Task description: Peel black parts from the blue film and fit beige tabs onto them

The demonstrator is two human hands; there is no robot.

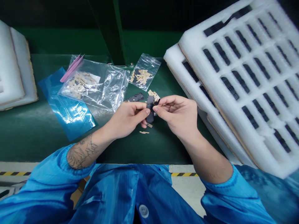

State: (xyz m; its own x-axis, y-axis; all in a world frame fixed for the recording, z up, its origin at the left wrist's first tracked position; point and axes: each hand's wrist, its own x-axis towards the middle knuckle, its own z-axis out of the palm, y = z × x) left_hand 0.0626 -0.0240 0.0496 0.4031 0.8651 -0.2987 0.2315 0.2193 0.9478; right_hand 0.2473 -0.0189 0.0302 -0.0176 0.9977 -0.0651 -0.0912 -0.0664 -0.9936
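My left hand [130, 117] grips a small dark rectangular part [150, 115] between thumb and fingers, upright above the green table. My right hand [178, 113] is closed in a pinch at the part's right side, with a small dark piece [157, 102] at its fingertips. Whether that piece is separate or joined to the part cannot be made out. Behind the hands lie another dark part [136, 97] and a few small beige pieces [153, 94]. Two more beige pieces lie nearer my body, one [149, 125] beside my left fingers and one [144, 133] in front.
Stacked white foam trays [224, 71] with dark parts fill the right. Clear bags of beige pieces [142, 76] lie at the back, pink tweezers [72, 68] on the larger bag [109, 90]. A blue sheet [70, 118] and more foam [22, 68] are on the left.
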